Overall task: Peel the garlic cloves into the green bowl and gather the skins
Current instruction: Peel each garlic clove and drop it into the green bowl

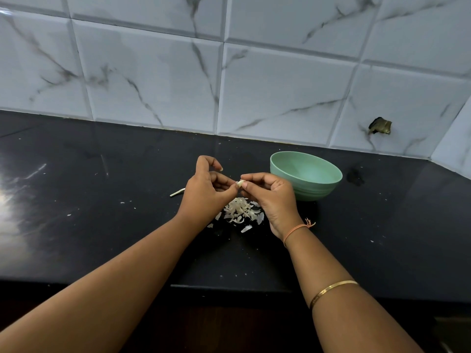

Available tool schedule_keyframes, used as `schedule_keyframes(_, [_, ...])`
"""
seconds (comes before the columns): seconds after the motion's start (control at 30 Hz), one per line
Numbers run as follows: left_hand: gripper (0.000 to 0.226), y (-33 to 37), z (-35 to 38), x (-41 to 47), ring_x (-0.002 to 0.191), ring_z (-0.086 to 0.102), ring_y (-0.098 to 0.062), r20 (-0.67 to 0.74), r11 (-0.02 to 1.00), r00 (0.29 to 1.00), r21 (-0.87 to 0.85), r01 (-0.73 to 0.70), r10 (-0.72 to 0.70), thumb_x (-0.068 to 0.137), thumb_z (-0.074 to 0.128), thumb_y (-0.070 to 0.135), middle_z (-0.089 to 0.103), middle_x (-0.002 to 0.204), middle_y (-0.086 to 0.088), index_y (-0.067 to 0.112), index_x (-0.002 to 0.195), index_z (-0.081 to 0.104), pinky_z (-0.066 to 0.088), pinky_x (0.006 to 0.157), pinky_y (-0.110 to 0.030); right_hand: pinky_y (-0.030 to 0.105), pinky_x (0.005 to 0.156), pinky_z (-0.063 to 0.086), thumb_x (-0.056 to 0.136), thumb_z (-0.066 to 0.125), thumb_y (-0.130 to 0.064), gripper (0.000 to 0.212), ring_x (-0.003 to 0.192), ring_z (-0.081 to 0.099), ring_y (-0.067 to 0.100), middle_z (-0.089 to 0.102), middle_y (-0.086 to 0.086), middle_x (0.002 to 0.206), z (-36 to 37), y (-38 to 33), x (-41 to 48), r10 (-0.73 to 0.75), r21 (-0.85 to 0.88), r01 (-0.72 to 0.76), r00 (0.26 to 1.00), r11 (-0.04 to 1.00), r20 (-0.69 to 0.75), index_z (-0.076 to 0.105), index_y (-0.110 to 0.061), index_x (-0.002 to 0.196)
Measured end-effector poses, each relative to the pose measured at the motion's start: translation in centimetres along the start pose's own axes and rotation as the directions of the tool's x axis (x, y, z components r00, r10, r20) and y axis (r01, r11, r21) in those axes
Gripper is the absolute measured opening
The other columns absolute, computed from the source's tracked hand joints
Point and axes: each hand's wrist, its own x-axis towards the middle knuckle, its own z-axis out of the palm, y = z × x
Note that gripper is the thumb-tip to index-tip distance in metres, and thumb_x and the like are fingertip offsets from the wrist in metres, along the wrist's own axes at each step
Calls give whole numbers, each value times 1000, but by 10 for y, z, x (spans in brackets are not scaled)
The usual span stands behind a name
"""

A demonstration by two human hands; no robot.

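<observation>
Both hands, left (207,189) and right (270,194), pinch a small, light, likely slippery clove (239,183) above the papery skins (240,212), best gripped at its ends.

Left arm: I log it bare, running from the lower left corner up to centre frame.
Left hand (206,189): back toward me, thumb and lower fingers curled in, pinching a garlic clove (240,183); index finger arched up, clear of it.
Right arm: bare, running from the lower right up and left to centre.
Right wrist: I count one thin orange thread (297,229); lower on the forearm, one gold bangle (331,289).
Right hand (270,197): back toward me, fingers curled, tips pinching the same clove from the right.
Both hands: I note them fingertip to fingertip at centre frame.
</observation>
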Motion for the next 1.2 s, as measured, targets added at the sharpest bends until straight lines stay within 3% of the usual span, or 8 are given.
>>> schedule_keyframes(0.27, [40,-2,-1,1,60,63,2,10,1000,1000,20,10,-10,80,72,9,69,71,4,12,99,37,49,60,-10,23,73,56,78,67,5,13,72,68,15,70,14,82,-2,0,-1,0,-40,1,1000,999,7,69,-6,86])
schedule_keyframes(0.6, [39,-3,-2,2,58,62,1,15,1000,1000,8,27,-28,81,71,8,68,68,6,14,98,37,49,59,-10,18,67,54,80,64,6,14,67,66,8,69,11,79,-2,-1,-1,5,-37,-5,1000,999,8,69,-5,87])
schedule_keyframes(0.97, [37,-3,-1,3,60,59,-2,-48,996,995,14,93,-93,83,69,10,67,72,3,17,99,36,47,56,-9,21,68,55,83,59,8,15,71,63,12,67,6,77,-2,-2,0,49,117,-52,998,992,28,65,-6,83])
schedule_keyframes(1.2, [35,-3,0,3,60,57,-1,-59,993,993,58,107,-104,85,68,23,66,71,4,19,103,38,44,57,-13,21,73,56,83,56,11,15,68,65,9,67,8,78,-2,-2,1,52,135,-53,999,989,10,63,-2,83])
